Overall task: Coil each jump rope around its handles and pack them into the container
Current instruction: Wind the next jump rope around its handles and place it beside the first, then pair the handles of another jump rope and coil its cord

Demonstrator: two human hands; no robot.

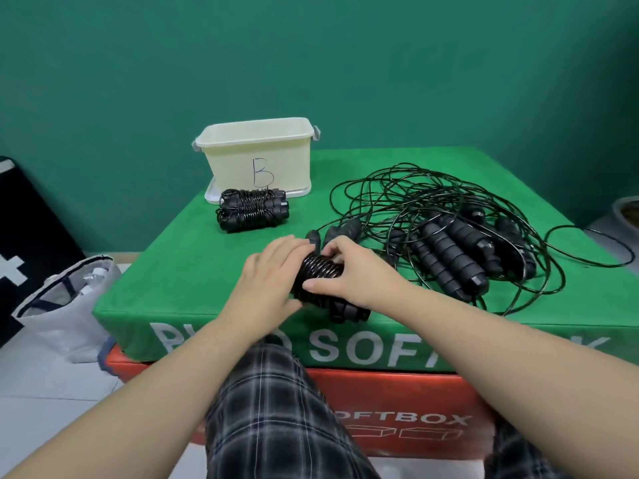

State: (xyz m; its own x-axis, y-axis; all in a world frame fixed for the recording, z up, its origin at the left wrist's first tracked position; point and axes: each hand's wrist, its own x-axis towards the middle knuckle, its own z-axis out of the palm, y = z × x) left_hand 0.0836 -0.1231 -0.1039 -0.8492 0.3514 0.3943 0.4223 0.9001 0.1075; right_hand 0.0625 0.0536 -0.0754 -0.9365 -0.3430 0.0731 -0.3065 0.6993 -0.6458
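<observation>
Left hand (268, 271) and right hand (340, 271) both curled round a black jump rope (320, 273), glossy cord wound tight about its handles, at the green soft box's (166, 267) near edge. Beyond, a finished bundle (252, 209) before the cream container (257, 155); rightward, a tangle of uncoiled ropes (456, 236).

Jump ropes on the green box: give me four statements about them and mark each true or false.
1. Both hands grip one coiled rope. True: left hand, right hand.
2. The finished bundle lies inside the container. False: it lies on the box, in front of the container.
3. The container bears a letter B. True.
4. The loose ropes lie left of the hands. False: they lie to the right.
</observation>
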